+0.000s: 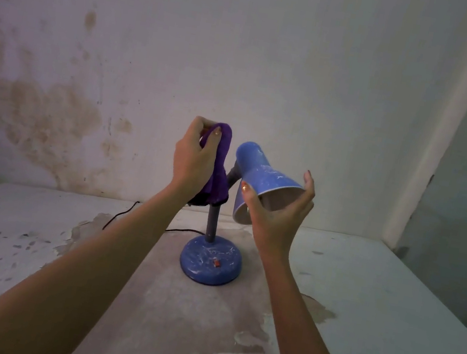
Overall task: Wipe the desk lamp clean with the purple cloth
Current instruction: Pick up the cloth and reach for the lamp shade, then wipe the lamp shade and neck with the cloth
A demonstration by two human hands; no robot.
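At frame centre the left hand (pixel 195 158) pinches the bunched purple cloth (pixel 219 168) while the right hand (pixel 277 212) loosely cups the lamp shade (pixel 266 176); a hard wipe could likely tip the desk lamp's base (pixel 210 262)

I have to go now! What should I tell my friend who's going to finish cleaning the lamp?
Left hand: gripping the bunched purple cloth, held up beside the lamp's neck.
Right hand: holding the rim of the blue shade, which is tilted with its opening toward the camera.
The lamp stands on the worn table, its cord trailing back to the left.
Done: hard to tell; white smears show on the shade and the base.
Left: wipe the shade, neck and base.
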